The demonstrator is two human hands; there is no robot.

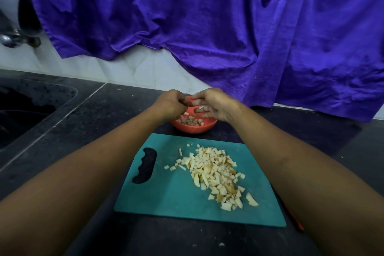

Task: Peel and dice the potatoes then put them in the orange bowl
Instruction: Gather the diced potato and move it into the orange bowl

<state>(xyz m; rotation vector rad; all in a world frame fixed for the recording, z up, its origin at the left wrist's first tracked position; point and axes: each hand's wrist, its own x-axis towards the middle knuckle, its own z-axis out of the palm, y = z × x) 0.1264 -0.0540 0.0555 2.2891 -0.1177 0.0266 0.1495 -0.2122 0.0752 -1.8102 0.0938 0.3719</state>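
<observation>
Left hand point(170, 106) and right hand point(216, 106) close together above the orange bowl point(193, 129), centre frame, likely shedding dice straight in: left fingers bunched, contents unclear; right fingers loosely spread. Most diced potato point(216, 172) heaped on the cutting board point(166, 193), lower centre

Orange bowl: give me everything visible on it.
The orange bowl is small, round, plastic-looking, upright on the dark counter just beyond the teal cutting board. It holds a shallow layer of diced potato. The left hand and right hand hover over it, hiding much of the rim; contact can't be judged.
</observation>
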